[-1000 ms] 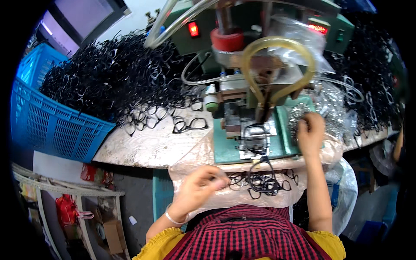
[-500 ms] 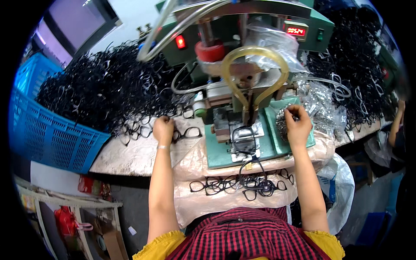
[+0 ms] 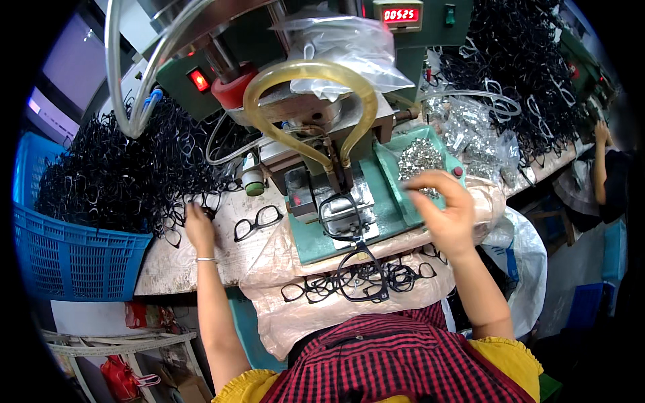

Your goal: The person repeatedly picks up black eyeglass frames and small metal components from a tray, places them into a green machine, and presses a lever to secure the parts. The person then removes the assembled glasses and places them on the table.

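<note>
Your left hand (image 3: 199, 228) has reached the frame pile (image 3: 127, 168) (grasp not discernible), while your right hand (image 3: 447, 211), fingers pinched, lifts off the parts tray (image 3: 418, 158).

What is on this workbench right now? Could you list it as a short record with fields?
Setting: workbench with a green press machine
Left hand: reaching into the pile of black eyeglass frames
Right hand: raised over the tray of small metal parts, fingers curled; whether it holds a part cannot be told
On the machine: one black frame lies on the fixture
Lap cloth: finished black frames
Far left: blue basket
Far right: another person's hand
</note>
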`<state>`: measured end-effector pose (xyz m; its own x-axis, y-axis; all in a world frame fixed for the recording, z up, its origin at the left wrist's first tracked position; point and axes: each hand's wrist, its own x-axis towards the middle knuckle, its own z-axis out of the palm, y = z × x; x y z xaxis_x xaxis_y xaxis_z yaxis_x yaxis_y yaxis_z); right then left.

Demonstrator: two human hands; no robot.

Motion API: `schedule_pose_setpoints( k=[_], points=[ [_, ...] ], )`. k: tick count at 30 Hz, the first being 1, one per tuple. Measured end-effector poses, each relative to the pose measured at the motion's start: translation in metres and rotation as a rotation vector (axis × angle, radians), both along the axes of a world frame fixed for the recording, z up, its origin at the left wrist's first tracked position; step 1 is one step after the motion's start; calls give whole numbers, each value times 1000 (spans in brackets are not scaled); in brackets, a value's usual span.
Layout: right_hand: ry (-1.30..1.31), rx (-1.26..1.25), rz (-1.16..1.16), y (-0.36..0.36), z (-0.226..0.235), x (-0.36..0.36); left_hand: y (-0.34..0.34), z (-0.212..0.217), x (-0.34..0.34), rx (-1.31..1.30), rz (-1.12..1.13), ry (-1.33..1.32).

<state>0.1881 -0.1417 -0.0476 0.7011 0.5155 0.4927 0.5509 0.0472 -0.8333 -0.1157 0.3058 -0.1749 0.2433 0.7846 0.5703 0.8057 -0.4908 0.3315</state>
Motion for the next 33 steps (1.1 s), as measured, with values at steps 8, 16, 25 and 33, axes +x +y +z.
schedule_pose_setpoints(
  k=[8, 16, 25, 33],
  points=[
    [298, 254, 159, 71, -2, -23, -165, 62, 80, -556, -563, -1056],
    [653, 331, 363, 72, 21, -39, -238, 205, 119, -143, -1275, -943],
    [-282, -273, -121, 33, 3, 15, -275, 175, 117, -4, -1389, -352],
    [-446, -408, -314, 18, -100, 68, -273, 157, 119, 161, -1353, -159]
  ],
)
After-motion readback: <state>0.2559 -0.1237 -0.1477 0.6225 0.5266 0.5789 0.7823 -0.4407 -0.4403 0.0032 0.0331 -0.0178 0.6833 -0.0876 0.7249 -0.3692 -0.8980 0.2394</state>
